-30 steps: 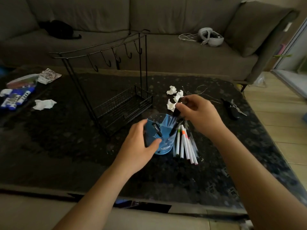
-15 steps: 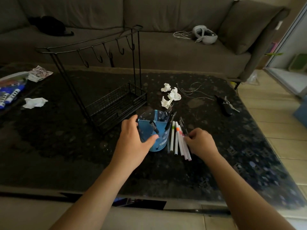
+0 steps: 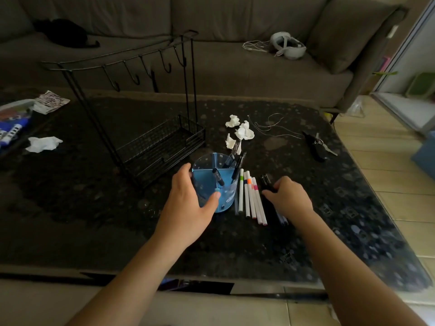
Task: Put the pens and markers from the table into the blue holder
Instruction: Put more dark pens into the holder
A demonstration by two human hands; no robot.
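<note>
Left hand [image 3: 188,203] clamps the blue holder [image 3: 214,184] at centre frame, steadying it; right hand [image 3: 288,198] closes, seemingly, on a black pen [image 3: 267,182] on the counter [image 3: 329,220].

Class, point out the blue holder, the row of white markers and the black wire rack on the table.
blue holder [image 3: 207,184]: head view, inner divider wall.
white markers [image 3: 251,198]: head view, mid-barrel.
black wire rack [image 3: 162,144]: head view, basket mesh.
</note>
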